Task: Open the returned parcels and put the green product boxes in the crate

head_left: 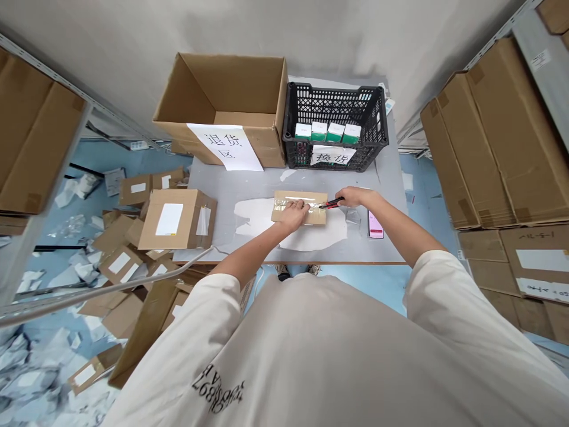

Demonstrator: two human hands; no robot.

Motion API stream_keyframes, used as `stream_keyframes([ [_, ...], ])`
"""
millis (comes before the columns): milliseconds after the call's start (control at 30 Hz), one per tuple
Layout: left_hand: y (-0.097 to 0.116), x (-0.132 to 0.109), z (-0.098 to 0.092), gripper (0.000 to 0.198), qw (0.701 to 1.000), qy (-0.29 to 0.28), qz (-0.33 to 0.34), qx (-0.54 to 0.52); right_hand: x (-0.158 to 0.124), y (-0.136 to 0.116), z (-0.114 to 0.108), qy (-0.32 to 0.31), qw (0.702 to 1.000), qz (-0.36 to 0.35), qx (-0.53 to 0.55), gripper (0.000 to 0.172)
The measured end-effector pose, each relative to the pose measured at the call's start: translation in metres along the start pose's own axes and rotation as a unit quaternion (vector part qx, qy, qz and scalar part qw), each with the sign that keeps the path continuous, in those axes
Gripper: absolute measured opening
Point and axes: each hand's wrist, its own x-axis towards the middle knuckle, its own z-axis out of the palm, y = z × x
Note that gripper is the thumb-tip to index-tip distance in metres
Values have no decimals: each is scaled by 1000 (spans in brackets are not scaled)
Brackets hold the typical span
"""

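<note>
A small cardboard box (pixel 281 218) with clear tape along its top lies flat on the grey table (pixel 231 182). My left hand (pixel 293 215) rests on top of the box, fingers spread over the tape. In my right hand (pixel 352 196) is a red and black utility knife (pixel 334 203), its tip at the right end of the taped box. A phone (pixel 376 225) with a pink screen lies to the right of my right hand, beside a clear piece of plastic (pixel 353 218).
Behind stand an open cardboard box (pixel 267 139) and a black crate (pixel 379 142) with several green-white boxes. A closed carton (pixel 149 228) sits at the table's left. Stacked cartons (pixel 475 142) flank the right; a grey hose (pixel 178 270) crosses left, above piled boxes.
</note>
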Motion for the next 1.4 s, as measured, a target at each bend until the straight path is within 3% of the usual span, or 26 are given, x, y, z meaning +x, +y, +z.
stream_keyframes([
  [267,-2,2,-3,69,1000,-6,12,21,-30,26,6,-27,991,36,127,23],
  [533,-2,7,-11,68,999,-13,25,47,-57,20,65,12,954,56,294,36],
  [733,12,14,-9,78,999,8,3,36,-61,24,76,47,955,56,286,23],
  [867,23,17,-5,79,998,46,32,32,-61,30,81,57,960,43,270,22],
  [1000,36,24,-4,77,997,32,61,28,-60,37,84,63,956,34,285,24],
  [1100,44,30,-3,71,997,41,66,28,-60,40,81,82,953,30,291,26],
  [1267,47,37,3,68,997,45,50,37,-57,34,71,128,972,24,196,28],
  [1400,45,40,12,66,996,50,56,42,-51,25,59,113,984,9,136,30],
])
